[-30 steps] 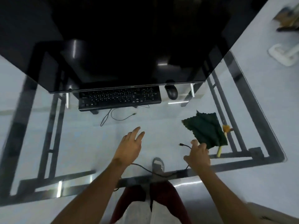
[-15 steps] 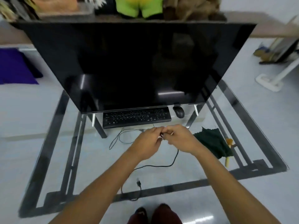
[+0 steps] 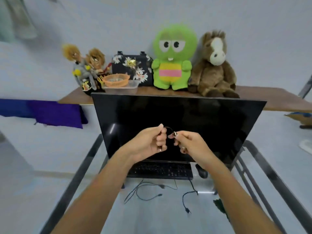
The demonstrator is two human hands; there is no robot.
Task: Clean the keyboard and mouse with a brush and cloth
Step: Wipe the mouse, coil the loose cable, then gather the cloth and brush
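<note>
Head view: left hand and right hand each pinched a thin black cable, arched between them, above the flat black keyboard.

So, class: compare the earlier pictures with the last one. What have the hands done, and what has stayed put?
A second ago both hands were open above the glass table. They then met on a thin black cable, and now the left hand and right hand pinch it, raised in front of the monitor. The view has tilted up. The keyboard and mouse stayed put, untouched.
</note>
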